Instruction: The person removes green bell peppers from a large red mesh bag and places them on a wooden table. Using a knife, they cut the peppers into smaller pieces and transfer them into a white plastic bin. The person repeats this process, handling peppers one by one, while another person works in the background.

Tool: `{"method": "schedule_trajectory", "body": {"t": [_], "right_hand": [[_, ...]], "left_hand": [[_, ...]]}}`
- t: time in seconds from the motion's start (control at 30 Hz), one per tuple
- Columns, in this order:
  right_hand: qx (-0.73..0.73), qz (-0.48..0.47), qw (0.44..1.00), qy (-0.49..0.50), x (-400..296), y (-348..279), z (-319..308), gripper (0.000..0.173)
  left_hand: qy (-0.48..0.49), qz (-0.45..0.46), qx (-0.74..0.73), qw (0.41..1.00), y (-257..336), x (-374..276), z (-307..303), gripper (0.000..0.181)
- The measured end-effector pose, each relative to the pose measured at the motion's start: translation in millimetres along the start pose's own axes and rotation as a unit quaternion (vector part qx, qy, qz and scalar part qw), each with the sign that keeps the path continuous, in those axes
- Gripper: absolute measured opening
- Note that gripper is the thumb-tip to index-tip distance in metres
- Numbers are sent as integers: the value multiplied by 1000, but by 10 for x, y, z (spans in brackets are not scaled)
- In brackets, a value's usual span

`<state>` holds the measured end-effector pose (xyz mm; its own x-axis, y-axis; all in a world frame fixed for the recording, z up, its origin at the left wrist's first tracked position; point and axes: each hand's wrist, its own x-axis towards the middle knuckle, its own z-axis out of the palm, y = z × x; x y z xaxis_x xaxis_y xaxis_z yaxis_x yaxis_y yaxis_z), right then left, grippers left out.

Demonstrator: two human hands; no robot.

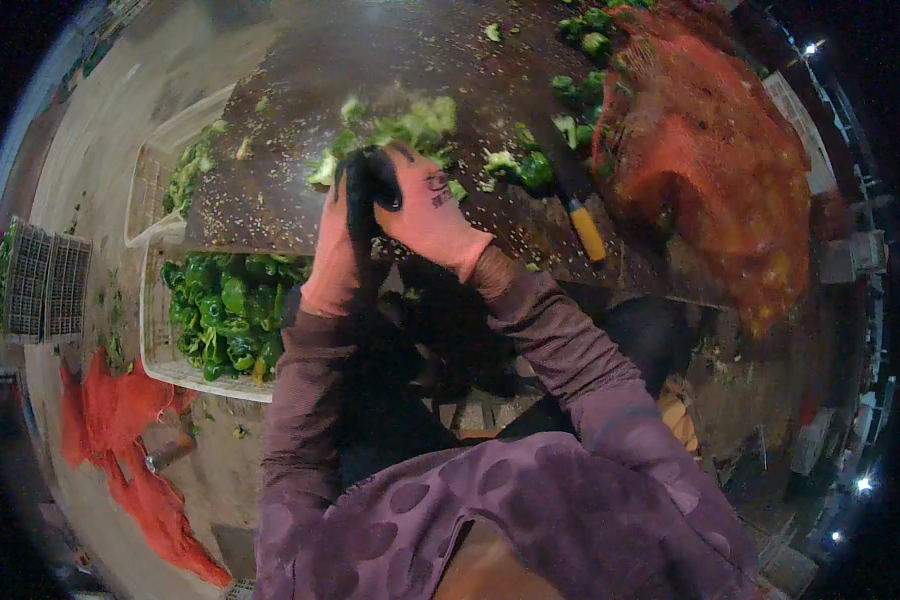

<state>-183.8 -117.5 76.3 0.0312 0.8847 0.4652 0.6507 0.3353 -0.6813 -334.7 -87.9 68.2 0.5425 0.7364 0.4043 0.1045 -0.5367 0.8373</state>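
My left hand (337,232) and my right hand (429,206) meet over the near edge of a dark table (300,90). Both wear pink work gloves with black palms and fingers. The fingers are bent together, and whether anything is between them is hidden. Just beyond them lies a blurred pile of pale green pepper cores (420,124). To the right of my right hand are a cut core (501,163) and a green bell pepper (535,171). A knife with a yellow handle (587,234) rests farther right, its dark blade pointing away from me.
An orange-red mesh sack (705,150) bulges over the table's right side, with loose green peppers (581,90) beside it. At left, one white crate (150,330) holds green peppers, another (139,180) pepper cores. Red netting (112,412) and stacked crates (45,281) occupy the floor.
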Motion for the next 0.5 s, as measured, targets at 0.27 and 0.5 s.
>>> {"method": "schedule_trajectory", "body": {"t": [0.27, 0.5], "right_hand": [[489, 218, 844, -39, -684, 222, -464, 38], [-312, 200, 928, 27, -894, 848, -1354, 61]], "left_hand": [[32, -30, -33, 999, -491, -189, 598, 35], [196, -27, 182, 963, -63, 260, 0, 45]]}}
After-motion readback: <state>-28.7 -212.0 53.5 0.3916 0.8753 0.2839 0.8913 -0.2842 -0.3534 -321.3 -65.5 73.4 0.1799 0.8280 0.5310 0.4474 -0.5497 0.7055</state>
